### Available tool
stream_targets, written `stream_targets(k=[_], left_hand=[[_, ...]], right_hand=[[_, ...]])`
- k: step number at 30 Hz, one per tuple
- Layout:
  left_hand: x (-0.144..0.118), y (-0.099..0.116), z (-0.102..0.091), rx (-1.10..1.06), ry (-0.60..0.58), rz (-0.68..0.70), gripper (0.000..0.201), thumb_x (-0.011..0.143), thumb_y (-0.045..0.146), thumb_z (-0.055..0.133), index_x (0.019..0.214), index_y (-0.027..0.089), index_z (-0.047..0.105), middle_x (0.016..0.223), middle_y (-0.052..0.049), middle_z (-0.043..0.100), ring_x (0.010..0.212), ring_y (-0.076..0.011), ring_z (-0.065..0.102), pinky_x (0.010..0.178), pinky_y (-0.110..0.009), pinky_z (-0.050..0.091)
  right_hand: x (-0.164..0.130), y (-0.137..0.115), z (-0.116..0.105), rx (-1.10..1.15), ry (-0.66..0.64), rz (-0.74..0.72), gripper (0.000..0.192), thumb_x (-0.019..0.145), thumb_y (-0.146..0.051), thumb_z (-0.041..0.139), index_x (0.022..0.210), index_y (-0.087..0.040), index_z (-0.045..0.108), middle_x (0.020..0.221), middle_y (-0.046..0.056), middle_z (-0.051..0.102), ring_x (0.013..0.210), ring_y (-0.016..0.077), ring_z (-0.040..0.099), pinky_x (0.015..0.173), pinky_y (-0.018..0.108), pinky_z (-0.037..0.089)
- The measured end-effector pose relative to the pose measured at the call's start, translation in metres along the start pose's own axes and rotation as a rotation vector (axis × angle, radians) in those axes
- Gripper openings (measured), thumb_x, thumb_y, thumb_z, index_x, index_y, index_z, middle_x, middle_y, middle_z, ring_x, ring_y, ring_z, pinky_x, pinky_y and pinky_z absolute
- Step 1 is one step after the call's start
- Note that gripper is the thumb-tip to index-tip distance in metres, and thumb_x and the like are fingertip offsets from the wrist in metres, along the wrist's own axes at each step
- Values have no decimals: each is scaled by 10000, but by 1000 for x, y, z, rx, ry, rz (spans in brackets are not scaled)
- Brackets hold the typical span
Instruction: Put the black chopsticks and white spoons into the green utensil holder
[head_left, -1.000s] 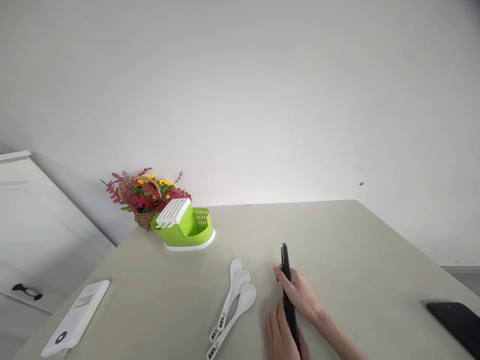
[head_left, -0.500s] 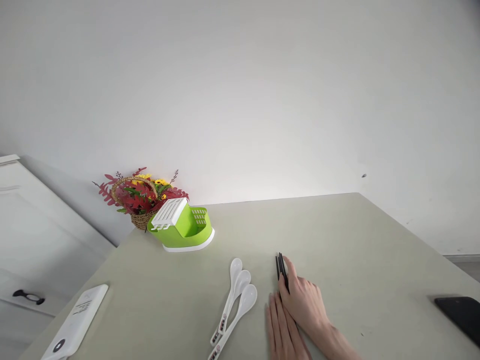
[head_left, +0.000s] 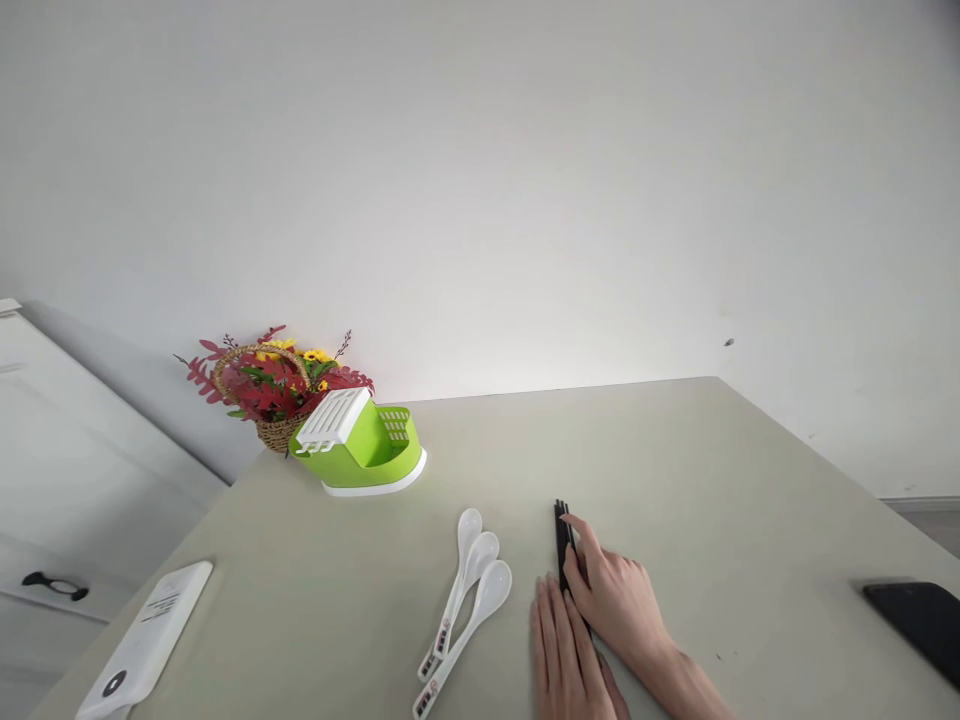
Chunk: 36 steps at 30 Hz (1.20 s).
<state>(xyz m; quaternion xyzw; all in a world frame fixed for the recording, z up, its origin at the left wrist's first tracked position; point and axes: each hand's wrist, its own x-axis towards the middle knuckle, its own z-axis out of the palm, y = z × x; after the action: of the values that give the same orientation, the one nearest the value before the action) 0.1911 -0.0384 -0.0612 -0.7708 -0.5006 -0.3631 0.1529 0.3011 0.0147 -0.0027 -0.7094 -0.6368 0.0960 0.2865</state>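
A bundle of black chopsticks (head_left: 562, 535) lies on the table, pointing away from me. My right hand (head_left: 619, 600) comes in from the right, its index finger over the upper part of the bundle and its thumb against the side, with the other fingers curled. My left hand (head_left: 566, 650) rests flat with its fingers stretched out, covering the lower part of the chopsticks. To the left lie three white spoons (head_left: 491, 590), overlapping, bowls pointing away from me and handles together.
Farther back stands a green and white cutlery holder (head_left: 367, 460), with a wicker basket of artificial flowers (head_left: 277, 390) behind it. A white flat device (head_left: 150, 635) lies at the left edge, a black phone (head_left: 915, 625) at the right. A white cabinet (head_left: 75, 480) stands left of the table.
My right index finger has bent from the right side of the chopsticks onto their top. The chopsticks sit closer together. The view has shifted slightly.
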Motion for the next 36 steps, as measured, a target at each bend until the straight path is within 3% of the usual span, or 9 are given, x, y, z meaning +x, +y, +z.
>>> stream_targets(k=[8, 12, 14, 17, 20, 24, 29, 32, 36], left_hand=[[-3, 1, -8, -66, -65, 41, 774, 874, 354, 651, 1549, 64, 405, 1531, -207, 501, 1389, -390, 512, 1059, -494, 563], [13, -11, -39, -121, -108, 104, 745, 894, 334, 615, 1560, 93, 383, 1488, -208, 552, 1406, -371, 498, 1048, -459, 561], [42, -29, -69, -147, -118, 148, 673, 935, 247, 538, 1573, 139, 354, 1522, -184, 525, 1457, -350, 433, 1093, -476, 516], [108, -70, -115, -147, -138, 141, 556, 981, 183, 494, 1528, 227, 410, 1607, -124, 419, 1497, -297, 379, 1129, -439, 476], [176, -122, -139, -84, 1, 84, 446, 996, 229, 524, 1440, 216, 486, 1590, -131, 424, 1494, -306, 371, 1185, -498, 395], [240, -195, -132, 61, 130, 61, 442, 989, 324, 545, 1403, 174, 515, 1583, -177, 415, 1511, -358, 310, 1228, -561, 284], [272, -264, -106, 175, 128, -49, 485, 1016, 400, 437, 1395, 120, 552, 1531, -218, 484, 1487, -397, 329, 1208, -611, 253], [272, -275, -94, 188, 69, -19, 521, 1030, 419, 376, 1387, 89, 562, 1464, -235, 551, 1443, -369, 413, 1194, -567, 306], [267, -258, -87, 222, 71, 31, 521, 1055, 403, 328, 1381, 86, 583, 1425, -220, 598, 1403, -324, 479, 1198, -502, 325]], right_hand=[[0, 4, -2, 85, -19, 62, 356, 1005, -351, 338, 1305, -238, 495, 625, -41, 652, 497, 168, 604, 504, 262, 345], [-1, 5, -4, 109, -35, 54, 342, 1010, -354, 342, 1295, -242, 494, 625, -48, 648, 524, 172, 627, 517, 265, 356], [-1, 6, -4, 87, -32, 30, 339, 1013, -353, 341, 1291, -238, 497, 632, -45, 646, 524, 171, 617, 518, 267, 349], [-1, 7, -3, 47, -26, 0, 340, 1019, -341, 325, 1285, -233, 507, 621, -48, 627, 491, 162, 571, 506, 263, 334], [-2, 9, -2, 38, -8, -23, 331, 1018, -338, 321, 1260, -234, 523, 602, -56, 602, 459, 147, 528, 482, 250, 315], [-3, 12, -1, 56, 23, -57, 331, 1015, -341, 320, 1242, -232, 534, 580, -63, 570, 431, 134, 489, 463, 239, 301], [-4, 12, -5, 177, 19, -5, 342, 1023, -398, 322, 1250, -245, 526, 593, -64, 562, 443, 138, 487, 463, 233, 323], [-3, 10, -9, 273, -3, 43, 341, 1017, -424, 326, 1236, -255, 527, 593, -71, 523, 457, 141, 455, 475, 233, 333], [0, 8, -15, 393, -10, 123, 339, 995, -469, 358, 1178, -261, 553, 581, -90, 393, 482, 140, 354, 502, 236, 330]])
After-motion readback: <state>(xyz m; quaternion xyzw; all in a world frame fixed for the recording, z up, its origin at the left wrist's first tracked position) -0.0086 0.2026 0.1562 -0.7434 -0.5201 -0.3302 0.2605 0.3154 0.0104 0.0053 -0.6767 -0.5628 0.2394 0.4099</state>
